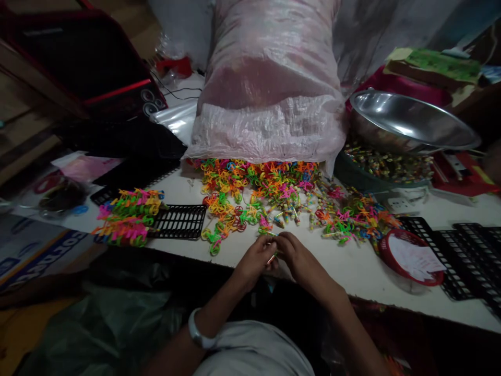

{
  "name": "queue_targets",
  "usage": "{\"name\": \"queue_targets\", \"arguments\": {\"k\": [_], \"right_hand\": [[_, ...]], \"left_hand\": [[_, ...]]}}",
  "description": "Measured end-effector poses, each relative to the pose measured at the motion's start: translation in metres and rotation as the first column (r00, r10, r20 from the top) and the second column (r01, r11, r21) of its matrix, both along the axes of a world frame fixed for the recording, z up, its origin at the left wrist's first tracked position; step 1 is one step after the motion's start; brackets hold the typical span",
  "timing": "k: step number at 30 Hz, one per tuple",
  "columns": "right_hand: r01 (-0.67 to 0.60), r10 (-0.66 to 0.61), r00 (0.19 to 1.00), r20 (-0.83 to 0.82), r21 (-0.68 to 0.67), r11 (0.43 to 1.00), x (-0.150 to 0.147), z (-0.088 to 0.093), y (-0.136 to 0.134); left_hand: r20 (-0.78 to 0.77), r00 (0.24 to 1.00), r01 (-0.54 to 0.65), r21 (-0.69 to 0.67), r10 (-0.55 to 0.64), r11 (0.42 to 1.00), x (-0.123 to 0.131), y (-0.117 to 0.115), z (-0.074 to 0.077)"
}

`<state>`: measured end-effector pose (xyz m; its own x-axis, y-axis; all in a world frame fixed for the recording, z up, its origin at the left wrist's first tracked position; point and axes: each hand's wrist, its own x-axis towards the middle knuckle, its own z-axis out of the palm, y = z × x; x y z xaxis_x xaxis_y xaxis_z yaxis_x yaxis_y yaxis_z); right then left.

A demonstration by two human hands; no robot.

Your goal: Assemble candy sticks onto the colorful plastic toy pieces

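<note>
A: Hands?
B: Left hand point(252, 262), one, fingers pinched on a small stick point(271, 258); right hand point(300, 258), one, fingertips close by, grip cannot be told
A: And the stick?
B: Between both hands, near the front edge of the bench point(362, 277), before a pile of coloured plastic toys point(258, 180)

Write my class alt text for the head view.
A person's left hand and right hand meet around a small piece at a white table's edge. Bright plastic pieces lie before a large sack, between a black rack and a red basket.
</note>
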<state>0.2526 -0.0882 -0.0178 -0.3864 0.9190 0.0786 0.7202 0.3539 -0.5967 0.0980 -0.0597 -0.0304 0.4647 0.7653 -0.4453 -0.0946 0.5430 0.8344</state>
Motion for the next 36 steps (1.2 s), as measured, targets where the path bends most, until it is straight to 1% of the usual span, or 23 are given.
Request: {"name": "queue_targets", "arguments": {"k": [3, 4, 6, 8, 9, 11, 14, 16, 18, 20, 21, 23, 25, 26, 28, 30, 32, 33, 35, 36], "right_hand": [[-0.014, 0.013, 0.997, -0.079, -0.016, 1.000, 0.001, 0.005, 0.007], [-0.029, 0.025, 0.992, -0.122, -0.032, 0.999, 0.002, 0.008, 0.009], [-0.072, 0.051, 0.972, -0.229, -0.082, 0.994, 0.006, 0.012, 0.011], [-0.091, 0.037, 0.935, -0.353, -0.138, 0.986, 0.010, 0.013, 0.012], [-0.079, 0.004, 0.909, -0.417, -0.161, 0.984, 0.012, 0.011, 0.013], [-0.004, -0.113, 0.834, -0.540, -0.211, 0.978, 0.011, 0.003, 0.012], [0.169, -0.309, 0.679, -0.666, -0.268, 0.949, -0.002, -0.014, 0.009], [0.250, -0.400, 0.575, -0.714, -0.312, 0.917, -0.017, -0.022, 0.003], [0.284, -0.493, 0.496, -0.715, -0.403, 0.870, -0.033, -0.026, -0.003], [0.305, -0.602, 0.435, -0.669, -0.519, 0.798, -0.047, -0.024, -0.007], [0.326, -0.650, 0.403, -0.644, -0.563, 0.759, -0.053, -0.021, -0.007], [0.385, -0.716, 0.332, -0.614, -0.605, 0.697, -0.058, -0.014, -0.006], [0.427, -0.734, 0.278, -0.619, -0.605, 0.672, -0.056, -0.006, -0.003], [0.433, -0.731, 0.277, -0.623, -0.598, 0.674, -0.054, -0.004, -0.001], [0.465, -0.710, 0.306, -0.635, -0.551, 0.693, -0.044, -0.002, 0.003], [0.557, -0.669, 0.357, -0.652, -0.427, 0.712, -0.030, -0.006, 0.005], [0.656, -0.626, 0.396, -0.671, -0.270, 0.705, -0.016, -0.016, 0.005], [0.679, -0.614, 0.414, -0.672, -0.221, 0.700, -0.009, -0.023, 0.004], [0.673, -0.619, 0.459, -0.637, -0.205, 0.711, 0.001, -0.036, 0.003], [0.664, -0.622, 0.500, -0.602, -0.195, 0.722, 0.004, -0.042, 0.002]], "left_hand": [[0.114, 0.993, -0.032, -0.070, 0.040, 0.997, -0.001, 0.002, 0.001], [0.151, 0.988, -0.019, -0.099, 0.034, 0.995, -0.003, 0.003, 0.001], [0.214, 0.977, 0.041, -0.165, -0.005, 0.985, -0.007, 0.005, 0.002], [0.241, 0.970, 0.083, -0.208, -0.031, 0.975, -0.010, 0.006, 0.003], [0.237, 0.971, 0.082, -0.215, -0.030, 0.973, -0.010, 0.005, 0.004], [0.202, 0.979, 0.031, -0.196, 0.009, 0.980, -0.007, 0.004, 0.005], [0.186, 0.972, -0.117, -0.140, 0.142, 0.983, 0.001, 0.001, 0.005], [0.192, 0.954, -0.211, -0.113, 0.229, 0.971, 0.006, 0.000, 0.004], [0.152, 0.953, -0.261, -0.027, 0.262, 0.965, 0.009, -0.001, 0.003], [0.057, 0.969, -0.248, 0.151, 0.242, 0.957, 0.012, -0.006, 0.001], [0.004, 0.974, -0.221, 0.255, 0.227, 0.941, 0.014, -0.009, 0.000], [-0.096, 0.975, -0.139, 0.431, 0.198, 0.891, 0.017, -0.019, -0.003], [-0.177, 0.968, -0.052, 0.553, 0.178, 0.832, 0.018, -0.028, -0.007], [-0.212, 0.962, -0.012, 0.603, 0.174, 0.798, 0.017, -0.031, -0.009], [-0.278, 0.939, 0.050, 0.691, 0.201, 0.721, 0.013, -0.031, -0.012], [-0.343, 0.897, 0.091, 0.762, 0.280, 0.642, 0.006, -0.023, -0.014], [-0.402, 0.823, 0.120, 0.813, 0.401, 0.570, -0.003, -0.008, -0.018], [-0.432, 0.774, 0.141, 0.830, 0.462, 0.540, -0.008, 0.000, -0.021], [-0.506, 0.683, 0.228, 0.832, 0.526, 0.505, -0.014, 0.014, -0.028], [-0.544, 0.653, 0.284, 0.821, 0.527, 0.496, -0.016, 0.020, -0.031]]}}
